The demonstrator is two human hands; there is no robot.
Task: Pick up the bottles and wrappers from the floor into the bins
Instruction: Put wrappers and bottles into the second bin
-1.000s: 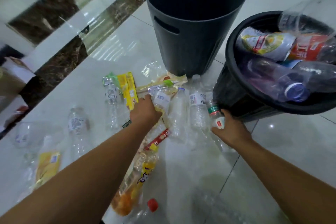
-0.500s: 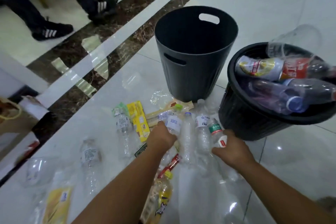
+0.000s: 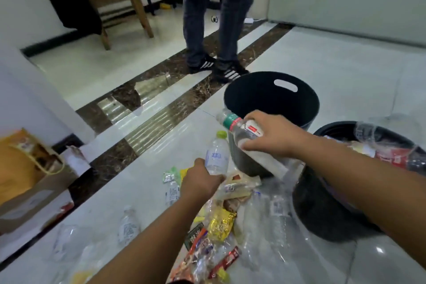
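Note:
My left hand (image 3: 200, 182) grips a clear bottle with a lime cap (image 3: 217, 155), held upright above the floor. My right hand (image 3: 273, 135) grips a clear bottle with a green and red label (image 3: 242, 130), tilted in front of the grey bin (image 3: 272, 108). The grey bin's inside looks dark. To the right, a black bin (image 3: 322, 210) holds several bottles. Wrappers (image 3: 221, 223) and clear bottles (image 3: 277, 219) lie scattered on the floor below my arms.
A person in dark jeans and striped trainers (image 3: 227, 71) stands just behind the grey bin. A paper bag (image 3: 25, 175) sits on the left by a white wall. A wooden stool (image 3: 119, 4) stands at the back left.
Both hands have risen from the floor, each lifting a bottle. The view has tilted up, bringing the standing person and the stool into sight.

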